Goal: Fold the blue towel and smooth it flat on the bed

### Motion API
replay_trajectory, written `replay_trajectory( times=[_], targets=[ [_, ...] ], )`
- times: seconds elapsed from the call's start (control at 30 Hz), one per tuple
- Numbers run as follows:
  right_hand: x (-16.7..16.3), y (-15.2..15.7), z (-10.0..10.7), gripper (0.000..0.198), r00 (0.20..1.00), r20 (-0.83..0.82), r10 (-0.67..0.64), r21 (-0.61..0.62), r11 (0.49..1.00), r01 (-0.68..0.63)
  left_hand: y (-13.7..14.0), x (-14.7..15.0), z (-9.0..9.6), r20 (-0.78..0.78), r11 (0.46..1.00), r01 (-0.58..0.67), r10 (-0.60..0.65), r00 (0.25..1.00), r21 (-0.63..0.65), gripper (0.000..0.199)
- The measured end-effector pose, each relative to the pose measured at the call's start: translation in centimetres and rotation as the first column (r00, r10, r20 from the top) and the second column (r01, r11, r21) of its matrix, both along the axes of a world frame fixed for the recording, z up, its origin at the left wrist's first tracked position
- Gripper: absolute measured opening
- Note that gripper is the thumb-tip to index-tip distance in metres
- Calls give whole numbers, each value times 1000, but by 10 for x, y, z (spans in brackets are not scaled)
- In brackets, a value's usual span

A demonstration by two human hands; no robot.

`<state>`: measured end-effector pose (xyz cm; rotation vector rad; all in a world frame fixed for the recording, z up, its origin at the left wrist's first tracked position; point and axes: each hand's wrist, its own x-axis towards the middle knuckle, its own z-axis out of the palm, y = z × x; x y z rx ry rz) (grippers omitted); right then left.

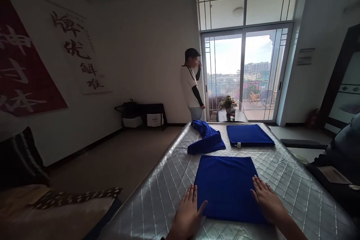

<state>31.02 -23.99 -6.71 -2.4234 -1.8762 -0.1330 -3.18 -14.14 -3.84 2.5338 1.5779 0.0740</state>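
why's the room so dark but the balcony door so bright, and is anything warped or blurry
Head view: the balcony door is backlit and washed out, so the walls look dim; daylight glints off the quilted silver cover; wide-lens bending curves the edges, as at the dark cabinet; the folded blue cloth under the left hand and right hand is sharp.

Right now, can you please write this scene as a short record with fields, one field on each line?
surface: quilted silver mattress
left hand: left hand flat, thumb on near left corner of the flat blue cloth
right hand: right hand flat on the cloth's right edge
behind, left: crumpled blue cloth
behind, right: folded blue cloth
other person: person standing by the glass balcony door
side table: potted plant and bottle
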Motion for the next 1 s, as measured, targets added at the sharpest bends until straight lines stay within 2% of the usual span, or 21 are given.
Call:
replay_trajectory(
  times=[0.1,0.17,0.23,0.33,0.4,0.5,0.57,0.67,0.83,1.0],
  targets=[
    [-1,26,23,65,1000,-9,-5,-11,1000,5,6,20,15,-19,1000,12,-12,1000,17,100],
    [0,39,24,65,999,-16,-34,-10,999,34,3,46,25,22,993,111,-111,994,38,96],
    [2,46,15,65,998,-32,-58,14,998,59,-6,82,31,100,961,274,-277,956,44,90],
    [7,49,-4,62,999,-43,-27,41,999,29,-19,142,33,226,868,494,-492,841,53,83],
    [12,49,-13,61,1000,-29,-4,38,999,5,-25,176,29,287,820,568,-563,775,75,80],
    [16,48,-19,62,1000,-19,-5,31,999,5,-25,202,17,335,816,572,-564,755,84,78],
    [17,50,-18,62,999,-35,-4,36,999,6,-18,202,7,324,836,546,-532,782,56,79],
    [15,52,-15,63,997,-82,-8,34,999,11,-3,182,-3,257,880,474,-467,846,38,82],
    [12,51,-9,66,992,-125,-32,24,999,35,32,119,-1,121,966,258,-260,958,35,84],
    [10,50,-10,66,992,-124,-32,56,998,40,57,51,-1,43,992,78,-82,996,95,90]
  ],
)
